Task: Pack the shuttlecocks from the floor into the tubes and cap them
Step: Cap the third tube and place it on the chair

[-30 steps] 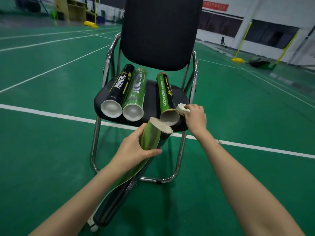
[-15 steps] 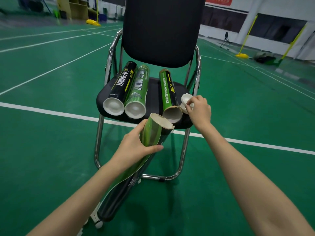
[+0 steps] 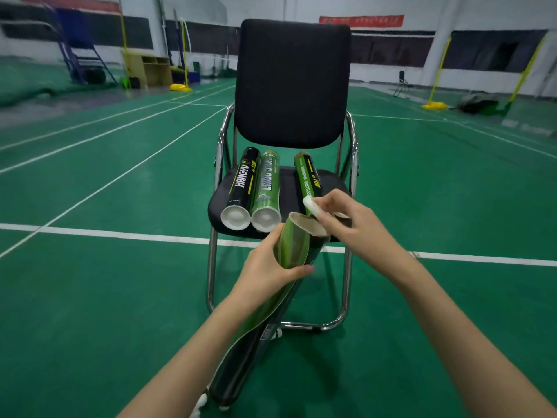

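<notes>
Tube [image 3: 294,247], open-mouthed and tilted, is gripped by the left hand [image 3: 266,271] before the chair [image 3: 289,86]; a white cap [image 3: 312,205] is pinched in the right hand [image 3: 352,227] just above. If the cap is brought down crooked, it could be jammed on the rim or dropped.

Uncapped shuttlecock tube in one hand, white cap in the other, in front of a chair.

The left hand [image 3: 265,273] grips a green-and-black shuttlecock tube [image 3: 294,251] near its open upper end, the tube slanting down toward the floor [image 3: 90,297]. The right hand [image 3: 355,227] pinches a white cap [image 3: 312,205] just above that open mouth, not seated on it. On the black seat of the chair [image 3: 289,86] lie three tubes with ends toward the front edge: a black capped tube [image 3: 242,188] at the left, a green capped tube [image 3: 266,191] touching it, and a third green tube [image 3: 306,179] apart to the right, its near end hidden behind the right hand. White shuttlecock bits show at the held tube's lower end.
</notes>
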`<state>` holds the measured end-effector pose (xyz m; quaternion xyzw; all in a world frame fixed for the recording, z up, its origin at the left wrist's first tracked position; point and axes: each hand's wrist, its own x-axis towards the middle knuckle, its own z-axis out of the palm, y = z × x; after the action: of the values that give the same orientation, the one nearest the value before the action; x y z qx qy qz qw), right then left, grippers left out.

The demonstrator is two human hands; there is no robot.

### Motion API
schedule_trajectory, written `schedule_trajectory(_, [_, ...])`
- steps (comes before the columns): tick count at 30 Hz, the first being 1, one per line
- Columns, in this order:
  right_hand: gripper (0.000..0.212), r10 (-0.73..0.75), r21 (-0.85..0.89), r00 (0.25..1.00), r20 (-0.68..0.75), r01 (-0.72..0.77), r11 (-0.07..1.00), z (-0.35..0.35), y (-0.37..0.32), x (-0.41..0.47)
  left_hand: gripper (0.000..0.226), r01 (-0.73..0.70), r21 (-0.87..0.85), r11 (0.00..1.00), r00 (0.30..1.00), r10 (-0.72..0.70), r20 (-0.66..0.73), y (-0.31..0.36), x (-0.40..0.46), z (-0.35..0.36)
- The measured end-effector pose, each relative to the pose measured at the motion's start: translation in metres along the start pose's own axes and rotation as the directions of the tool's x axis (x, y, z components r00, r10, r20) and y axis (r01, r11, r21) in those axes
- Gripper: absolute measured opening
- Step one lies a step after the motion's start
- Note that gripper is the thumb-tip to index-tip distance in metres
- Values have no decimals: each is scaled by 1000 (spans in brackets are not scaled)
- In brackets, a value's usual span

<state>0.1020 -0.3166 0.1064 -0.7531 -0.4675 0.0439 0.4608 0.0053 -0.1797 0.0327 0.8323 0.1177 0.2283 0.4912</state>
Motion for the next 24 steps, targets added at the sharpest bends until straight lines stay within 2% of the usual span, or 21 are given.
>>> schedule_trajectory(2, [12, -18, 2, 1000, 22, 18, 1000, 7, -7, -15, 74, -19, 4, 1000, 1000, 19, -11, 7, -8, -3])
schedule_trajectory(5, [8, -11, 33, 1000, -20, 12, 999, 19, -7, -33, 71, -42, 8, 999, 999, 42, -11, 11, -23, -6])
schedule_trajectory(9, [17, 18, 79, 999, -34, -15, 997, 31, -11, -53, 77, -12, 20, 1000, 1000, 12, -9, 9, -44, -5])
schedule_trajectory(12, [12, 34, 61, 999, -36, -32, 998, 40, -12, -63, 75, 1, 14, 1000, 1000, -1, 0, 7, -55, -8])
schedule_trajectory(16, [40, 15, 9, 998, -69, -14, 1000, 50, -11, -67, 74, -11, -10, 1000, 1000, 11, -14, 10, -60, -12])
schedule_trajectory(18, [51, -8, -12, 997, -75, 7, 1000, 50, -11, -68, 88, -28, -4, 1000, 999, 28, -16, 12, -61, -14])
schedule_trajectory(21, [54, -16, 29, 994, -110, 19, 999, 49, -10, -71, 112, -69, 50, 996, 997, 68, 24, 16, -64, -15])
schedule_trajectory(24, [54, 7, 56, 992, -122, 0, 998, 50, -10, -72, 108, -137, 125, 983, 989, 129, 73, 19, -66, -16])
